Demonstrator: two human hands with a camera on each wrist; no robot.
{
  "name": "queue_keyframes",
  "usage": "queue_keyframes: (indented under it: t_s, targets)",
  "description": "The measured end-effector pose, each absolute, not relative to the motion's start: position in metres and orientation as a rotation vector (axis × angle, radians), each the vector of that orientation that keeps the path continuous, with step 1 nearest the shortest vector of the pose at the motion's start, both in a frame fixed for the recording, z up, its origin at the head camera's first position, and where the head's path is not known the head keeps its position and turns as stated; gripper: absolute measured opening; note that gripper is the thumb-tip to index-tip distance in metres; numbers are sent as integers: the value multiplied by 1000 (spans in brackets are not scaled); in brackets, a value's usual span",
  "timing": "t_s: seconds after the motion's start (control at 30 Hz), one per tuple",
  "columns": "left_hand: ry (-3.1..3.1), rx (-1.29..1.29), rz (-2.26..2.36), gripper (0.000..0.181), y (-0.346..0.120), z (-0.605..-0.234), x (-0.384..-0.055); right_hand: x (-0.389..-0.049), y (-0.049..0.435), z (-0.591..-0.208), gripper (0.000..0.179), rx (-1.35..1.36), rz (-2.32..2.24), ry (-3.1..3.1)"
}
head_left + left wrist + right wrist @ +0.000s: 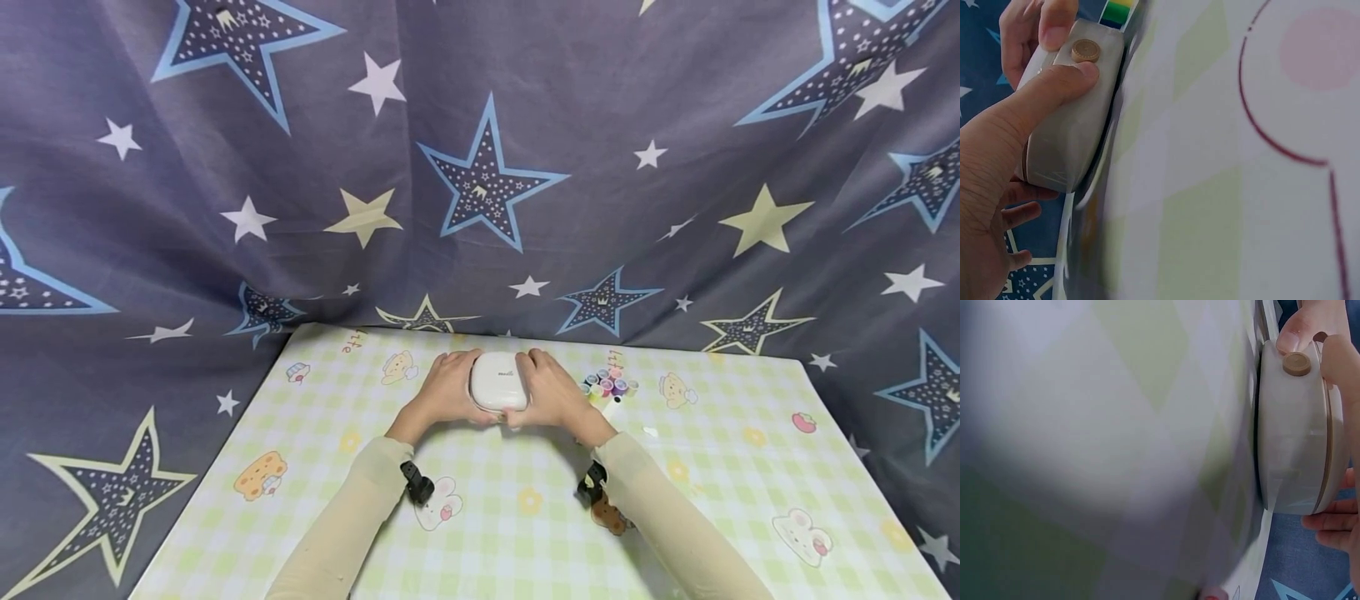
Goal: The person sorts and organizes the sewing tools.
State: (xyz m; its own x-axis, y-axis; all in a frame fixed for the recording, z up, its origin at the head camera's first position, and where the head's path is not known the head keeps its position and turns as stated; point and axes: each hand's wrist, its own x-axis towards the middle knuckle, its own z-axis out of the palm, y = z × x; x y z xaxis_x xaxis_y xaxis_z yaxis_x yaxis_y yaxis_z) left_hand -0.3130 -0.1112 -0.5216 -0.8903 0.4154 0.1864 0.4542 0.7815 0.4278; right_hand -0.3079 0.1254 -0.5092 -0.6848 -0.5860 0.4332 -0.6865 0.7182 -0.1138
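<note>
A rounded white case [498, 382] with small dark lettering on its lid rests on the table near the far edge. My left hand [452, 389] holds its left side, fingers round the back. In the left wrist view that thumb lies on the front, right by a round gold-brown button [1085, 50]. My right hand [553, 393] grips the opposite side, its thumb at the front near the seam of the lid. Seen from the right wrist, the case [1294, 437] has its lid down, with a thin brown line along the seam. The inside is hidden.
Several small colourful thread spools [609, 383] stand just right of my right hand, beside a white stick with a black end [613, 408]. A small clear piece [650, 432] lies nearer. A star-patterned curtain [480, 275] hangs behind the checked tablecloth [487, 542].
</note>
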Motion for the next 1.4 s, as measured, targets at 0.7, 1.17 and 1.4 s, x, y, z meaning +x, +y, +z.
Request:
queue_keyframes:
  t_s: [0.7,1.17,1.4]
  targets:
    - [-2866,-715,-703,130,-111,-520,-315,-308,128,-491,85,977,478,-2713]
    - [-2945,-694,-821,131,-117,-521,-311,-302,137,-488,84,1048,213,-2552]
    - [-2974,-674,-978,124,-122,-516,-309,-300,139,-486,70,1117,201,-2377]
